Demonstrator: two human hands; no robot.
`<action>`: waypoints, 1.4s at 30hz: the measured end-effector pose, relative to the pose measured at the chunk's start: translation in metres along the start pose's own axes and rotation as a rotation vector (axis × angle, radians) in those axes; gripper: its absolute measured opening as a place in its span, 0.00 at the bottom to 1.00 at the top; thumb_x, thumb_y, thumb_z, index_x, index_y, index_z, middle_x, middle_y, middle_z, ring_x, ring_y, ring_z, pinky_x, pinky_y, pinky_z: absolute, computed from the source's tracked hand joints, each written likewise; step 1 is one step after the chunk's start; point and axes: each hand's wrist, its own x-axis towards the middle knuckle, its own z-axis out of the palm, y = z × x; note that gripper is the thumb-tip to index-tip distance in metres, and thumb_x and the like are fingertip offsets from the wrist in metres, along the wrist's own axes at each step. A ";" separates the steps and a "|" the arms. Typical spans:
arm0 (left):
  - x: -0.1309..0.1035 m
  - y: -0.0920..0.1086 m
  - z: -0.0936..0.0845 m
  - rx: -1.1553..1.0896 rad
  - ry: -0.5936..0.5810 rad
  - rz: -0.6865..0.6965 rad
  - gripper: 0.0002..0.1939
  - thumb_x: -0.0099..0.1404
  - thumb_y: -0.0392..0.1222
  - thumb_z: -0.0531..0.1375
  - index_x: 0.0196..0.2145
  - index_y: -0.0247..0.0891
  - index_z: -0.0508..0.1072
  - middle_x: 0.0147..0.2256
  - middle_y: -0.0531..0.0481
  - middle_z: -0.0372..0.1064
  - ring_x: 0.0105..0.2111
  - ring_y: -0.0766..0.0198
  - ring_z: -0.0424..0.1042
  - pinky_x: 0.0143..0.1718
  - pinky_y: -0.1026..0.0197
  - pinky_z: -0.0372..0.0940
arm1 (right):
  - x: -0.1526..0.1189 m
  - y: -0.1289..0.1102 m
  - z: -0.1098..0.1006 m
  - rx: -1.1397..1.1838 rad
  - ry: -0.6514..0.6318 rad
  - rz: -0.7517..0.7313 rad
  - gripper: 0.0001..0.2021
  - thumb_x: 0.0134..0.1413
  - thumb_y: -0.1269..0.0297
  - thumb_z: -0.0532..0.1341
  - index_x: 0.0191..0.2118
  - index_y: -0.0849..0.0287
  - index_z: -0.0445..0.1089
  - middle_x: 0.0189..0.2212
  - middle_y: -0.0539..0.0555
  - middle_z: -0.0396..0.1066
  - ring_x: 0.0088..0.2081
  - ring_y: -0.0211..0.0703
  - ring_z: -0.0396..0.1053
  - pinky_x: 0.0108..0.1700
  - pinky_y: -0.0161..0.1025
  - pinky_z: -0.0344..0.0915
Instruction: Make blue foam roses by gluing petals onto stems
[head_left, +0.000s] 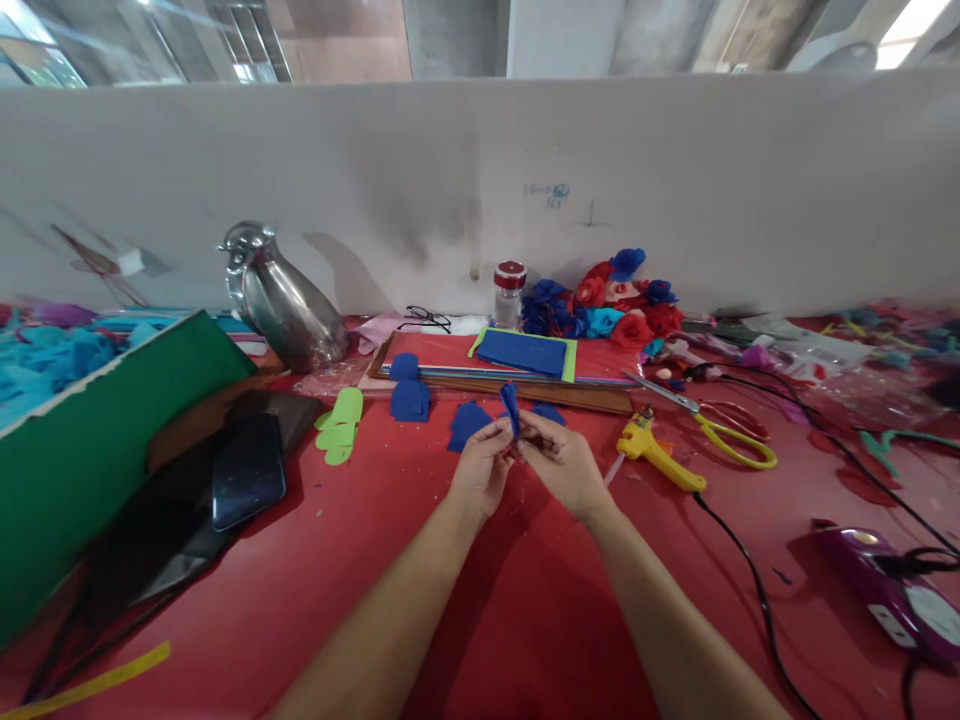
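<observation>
Between the fingertips of both hands stands a small rolled piece of blue paper (510, 402), upright, with a speck of red at its top. My left hand (484, 465) pinches it from the left, and my right hand (559, 460) pinches it from the right. Fingers cover its lower end. Just beyond the hands lie cut blue paper petals (467, 424), partly behind my fingers. More blue petals (409, 400) are stacked farther left. Bright green paper cutouts (341, 425) rest on the red table (360, 560).
Right of my hands lie a yellow glue gun (652, 452) with a black cord and scissors (712, 425). A purple power strip (885, 585) is at far right. Paper sheets (600, 358), paper flowers (630, 310), a jar (509, 295) and a metal jug (289, 305) stand behind. A phone (249, 472) lies left.
</observation>
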 end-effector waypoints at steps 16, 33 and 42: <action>-0.002 -0.001 0.006 0.076 -0.025 0.126 0.11 0.43 0.42 0.70 0.25 0.35 0.77 0.26 0.51 0.74 0.30 0.67 0.70 0.40 0.64 0.60 | 0.000 0.003 -0.001 -0.084 0.052 -0.015 0.19 0.44 0.66 0.61 0.46 0.58 0.74 0.31 0.50 0.76 0.33 0.41 0.73 0.39 0.38 0.70; -0.005 -0.001 0.007 0.173 -0.054 0.187 0.10 0.49 0.44 0.68 0.27 0.36 0.77 0.29 0.51 0.73 0.34 0.65 0.69 0.45 0.62 0.60 | -0.003 0.001 0.002 -0.157 0.116 -0.041 0.17 0.46 0.63 0.61 0.44 0.57 0.74 0.33 0.51 0.77 0.35 0.43 0.74 0.40 0.39 0.71; -0.006 0.000 0.007 0.228 -0.094 0.207 0.11 0.50 0.47 0.67 0.26 0.36 0.77 0.29 0.51 0.73 0.35 0.64 0.70 0.46 0.62 0.60 | -0.005 -0.005 0.005 -0.186 0.124 -0.036 0.18 0.46 0.62 0.61 0.45 0.59 0.74 0.35 0.53 0.77 0.36 0.44 0.75 0.40 0.39 0.72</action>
